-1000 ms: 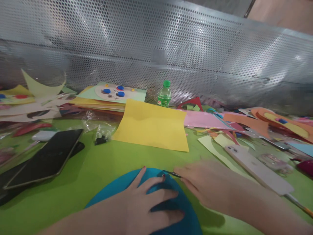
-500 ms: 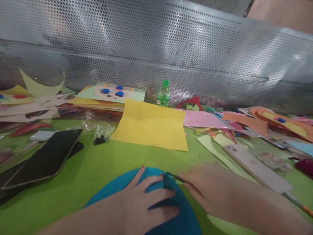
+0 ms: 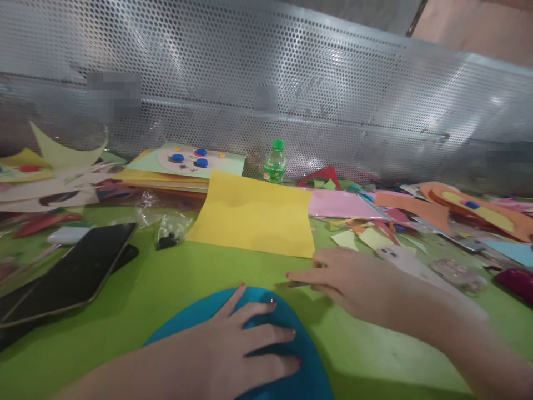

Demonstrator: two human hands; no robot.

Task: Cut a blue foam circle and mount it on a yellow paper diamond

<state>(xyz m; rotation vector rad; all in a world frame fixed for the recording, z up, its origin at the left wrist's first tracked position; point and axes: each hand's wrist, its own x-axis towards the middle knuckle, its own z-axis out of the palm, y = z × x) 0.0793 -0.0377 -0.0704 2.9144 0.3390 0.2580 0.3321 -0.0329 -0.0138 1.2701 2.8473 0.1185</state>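
And here we are at a bright green tabletop (image 3: 175, 272), with a silver perforated metal panel (image 3: 200, 66) rising all along the back and a beige-pink surface (image 3: 474, 33) up in the far right corner. Front and centre, nearest the person, lies a flat blue sheet with a curved edge (image 3: 307, 350). The left hand (image 3: 233, 344) is spread wide across it, fingers parted! Over to the right hand (image 3: 345, 283), well apart, pinching a slim dark tool (image 3: 296, 285); its tip sits just beyond the blue edge, whether touching the table I can't tell. Ahead, a yellow rectangular paper sheet (image 3: 254, 216), and behind that a clear bottle with a green cap (image 3: 275, 166). Dark flat phone-like slab (image 3: 79, 272) on the left, pale phone (image 3: 410, 266) partly behind the right arm, orange paper pieces (image 3: 412, 206) towards the back right!
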